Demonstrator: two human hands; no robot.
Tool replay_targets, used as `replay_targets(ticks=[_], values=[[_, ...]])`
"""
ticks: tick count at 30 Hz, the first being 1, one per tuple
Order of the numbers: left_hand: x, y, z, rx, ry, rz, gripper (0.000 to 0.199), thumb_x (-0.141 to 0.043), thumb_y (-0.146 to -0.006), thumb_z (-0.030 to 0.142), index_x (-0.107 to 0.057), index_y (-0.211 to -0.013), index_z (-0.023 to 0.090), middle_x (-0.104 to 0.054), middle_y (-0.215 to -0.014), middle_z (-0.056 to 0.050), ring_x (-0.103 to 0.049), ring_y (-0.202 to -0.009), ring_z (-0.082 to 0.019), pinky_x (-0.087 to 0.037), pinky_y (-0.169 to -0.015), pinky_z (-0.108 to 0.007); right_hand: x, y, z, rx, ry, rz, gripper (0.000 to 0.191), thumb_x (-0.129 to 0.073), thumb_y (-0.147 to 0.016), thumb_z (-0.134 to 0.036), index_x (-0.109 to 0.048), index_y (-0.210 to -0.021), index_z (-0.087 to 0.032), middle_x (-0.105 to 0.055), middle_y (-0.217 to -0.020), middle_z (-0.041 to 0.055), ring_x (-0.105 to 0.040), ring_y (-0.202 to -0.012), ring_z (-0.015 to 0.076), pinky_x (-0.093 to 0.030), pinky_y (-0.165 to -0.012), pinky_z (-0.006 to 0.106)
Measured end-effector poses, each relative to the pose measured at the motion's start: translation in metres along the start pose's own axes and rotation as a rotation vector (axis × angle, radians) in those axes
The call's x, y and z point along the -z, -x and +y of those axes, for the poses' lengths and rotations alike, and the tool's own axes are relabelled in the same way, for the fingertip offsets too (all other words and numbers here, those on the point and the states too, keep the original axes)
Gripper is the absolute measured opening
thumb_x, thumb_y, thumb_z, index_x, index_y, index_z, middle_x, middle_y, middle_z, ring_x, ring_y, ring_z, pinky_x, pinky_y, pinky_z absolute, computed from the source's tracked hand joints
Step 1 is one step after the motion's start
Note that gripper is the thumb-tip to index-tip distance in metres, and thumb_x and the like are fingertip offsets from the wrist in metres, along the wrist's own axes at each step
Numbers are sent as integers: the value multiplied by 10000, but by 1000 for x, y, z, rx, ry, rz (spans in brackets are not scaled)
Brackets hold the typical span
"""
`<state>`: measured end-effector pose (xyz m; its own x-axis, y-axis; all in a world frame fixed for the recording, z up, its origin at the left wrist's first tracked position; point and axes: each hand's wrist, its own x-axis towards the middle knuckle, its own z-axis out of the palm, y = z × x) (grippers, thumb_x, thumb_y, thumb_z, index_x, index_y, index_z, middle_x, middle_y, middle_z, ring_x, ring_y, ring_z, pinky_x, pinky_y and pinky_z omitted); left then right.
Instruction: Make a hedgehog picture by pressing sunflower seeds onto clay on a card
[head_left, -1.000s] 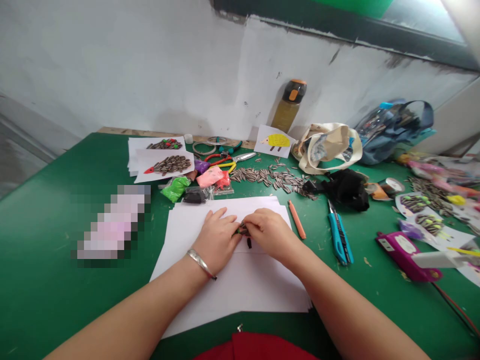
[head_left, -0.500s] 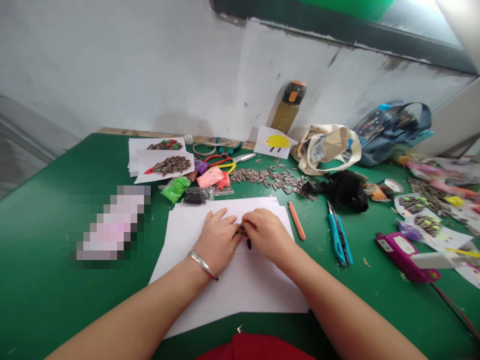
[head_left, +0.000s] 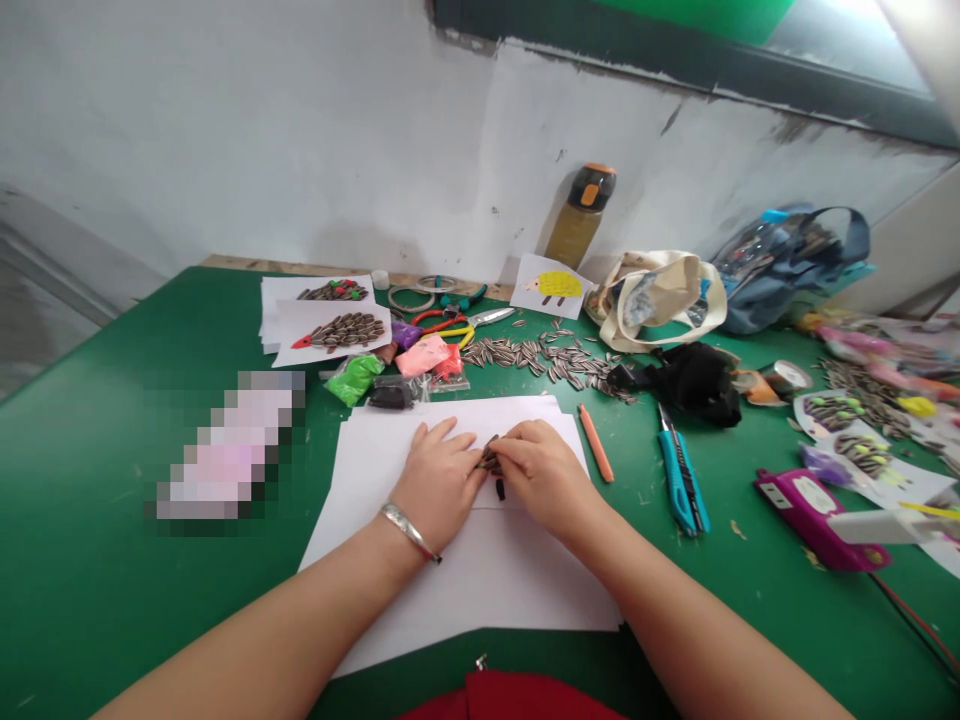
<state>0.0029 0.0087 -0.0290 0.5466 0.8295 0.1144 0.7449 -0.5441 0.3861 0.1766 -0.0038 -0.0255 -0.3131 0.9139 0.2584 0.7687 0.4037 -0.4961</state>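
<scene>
My left hand lies on the white paper with its fingers spread, its thumb against a small dark cluster of seeds. From the right, my right hand pinches at the same cluster with fingertips pressed together; what lies between them is too small to make out. A small black piece shows on the paper just below the cluster. Part of the cluster is hidden by my fingers.
Beyond the paper lie bags of green, pink and black clay, loose sunflower seeds and scissors. An orange marker and blue cutter are at right, past them a magenta glue gun. Seed pictures sit back left.
My right fingertips have shifted slightly, and more of the dark seeds shows between my hands. My left hand stays in place on the paper.
</scene>
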Motion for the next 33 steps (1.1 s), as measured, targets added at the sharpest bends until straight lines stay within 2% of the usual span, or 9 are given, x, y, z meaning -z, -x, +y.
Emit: replay_targets(ticks=[5, 16, 20, 26, 29, 33], values=[[-1, 0, 1, 12, 1, -6, 198, -510, -914, 219, -698, -974, 218, -678, -1122, -60, -442, -1256, -345, -287, -1050, -608, -3, 2, 1, -4, -5, 16, 252, -475, -894, -116, -722, -871, -158, -629, -820, 74, -532, -816, 179, -428, -766, 286], [0, 0, 1, 12, -21, -26, 185, -514, -909, 208, -693, -956, 211, -672, -1151, -55, -429, -1269, -345, -293, -1055, -592, -4, 4, -6, 14, 59, -7, 255, -465, -884, -105, -668, -737, -151, -605, -799, 73, -500, -790, 177, -400, -743, 288], [1, 0, 0, 11, -6, -31, 191, -511, -912, 220, -690, -979, 207, -670, -1160, -50, -429, -1269, -346, -292, -1059, -574, -2, 4, -5, 5, 45, -10, 258, -465, -884, -108, -686, -760, -155, -609, -804, 75, -508, -799, 180, -407, -750, 290], [6, -1, -1, 0, 31, -36, 243, -446, -924, 198, -670, -1018, 201, -675, -1122, -63, -453, -1242, -315, -318, -1050, -548, 5, 6, -3, 3, 25, 14, 255, -470, -890, -127, -717, -933, -173, -619, -847, 79, -520, -832, 189, -419, -769, 305], [5, -2, -2, 5, 33, -22, 242, -447, -916, 193, -668, -1014, 204, -677, -1108, -60, -458, -1233, -305, -325, -1054, -534, 8, 7, -4, 9, 18, 9, 260, -468, -886, -121, -721, -906, -176, -610, -838, 77, -514, -826, 188, -418, -761, 303], [-1, -5, -7, -2, 27, 52, 241, -465, -916, 225, -684, -1014, 195, -679, -1129, -58, -468, -1214, -309, -349, -1048, -528, 11, 6, -3, 6, 27, 12, 249, -474, -881, -119, -717, -855, -168, -598, -822, 74, -508, -808, 182, -411, -754, 302]])
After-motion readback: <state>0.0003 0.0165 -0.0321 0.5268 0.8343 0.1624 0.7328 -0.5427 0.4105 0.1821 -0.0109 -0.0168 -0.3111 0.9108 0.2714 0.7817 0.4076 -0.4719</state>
